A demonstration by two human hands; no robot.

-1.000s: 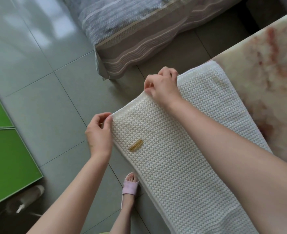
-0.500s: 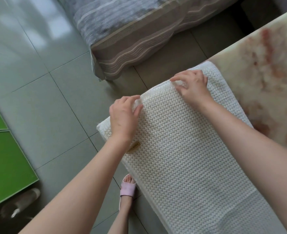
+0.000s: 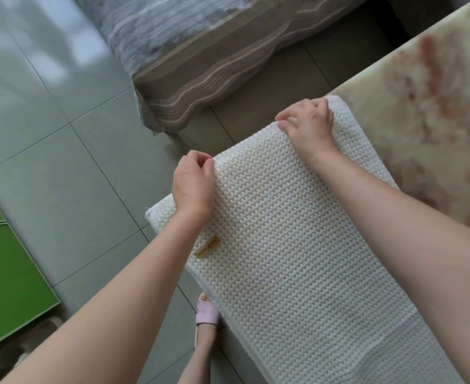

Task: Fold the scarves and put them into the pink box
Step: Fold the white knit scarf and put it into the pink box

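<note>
Marbled surface [image 3: 436,112], tiled floor [image 3: 62,189] below — the scarf [image 3: 297,231] overhangs. Left hand [image 3: 192,184] pinches one corner, right hand [image 3: 308,126] grips the other; either slipping could drop it.

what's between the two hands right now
In the head view, only the far edge of the white knitted scarf runs between the left hand and the right hand.
</note>
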